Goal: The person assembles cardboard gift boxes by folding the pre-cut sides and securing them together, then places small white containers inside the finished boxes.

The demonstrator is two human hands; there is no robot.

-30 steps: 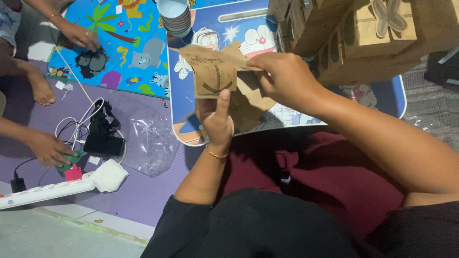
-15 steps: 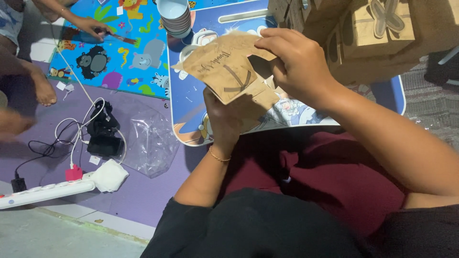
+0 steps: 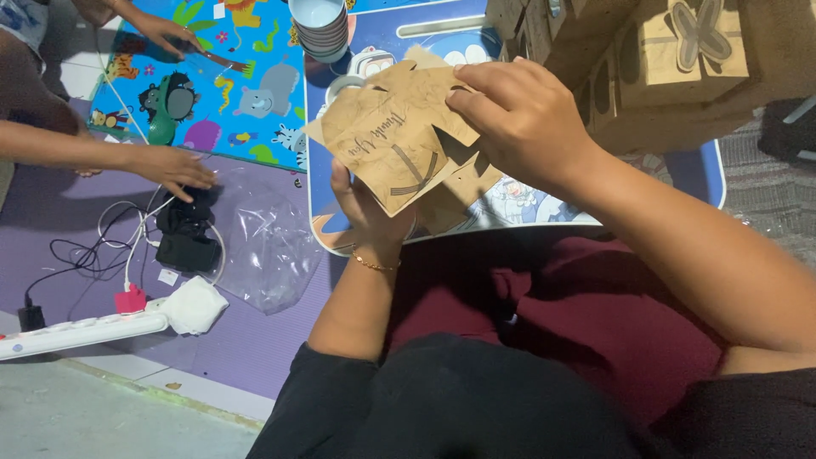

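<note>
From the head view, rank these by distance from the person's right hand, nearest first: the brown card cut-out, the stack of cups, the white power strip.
1. Brown card cut-out: held in the right hand, just to its left.
2. Stack of cups: upper left, on the blue table.
3. White power strip: far lower left, on the floor.

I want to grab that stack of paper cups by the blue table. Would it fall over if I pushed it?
Probably yes. The stack of white paper cups stands tall and narrow near the edge of the blue cartoon-printed lap table, so a push near the top may well tip it. Paper cups look light, so it would likely slide or topple easily, and squash if squeezed hard.
</note>
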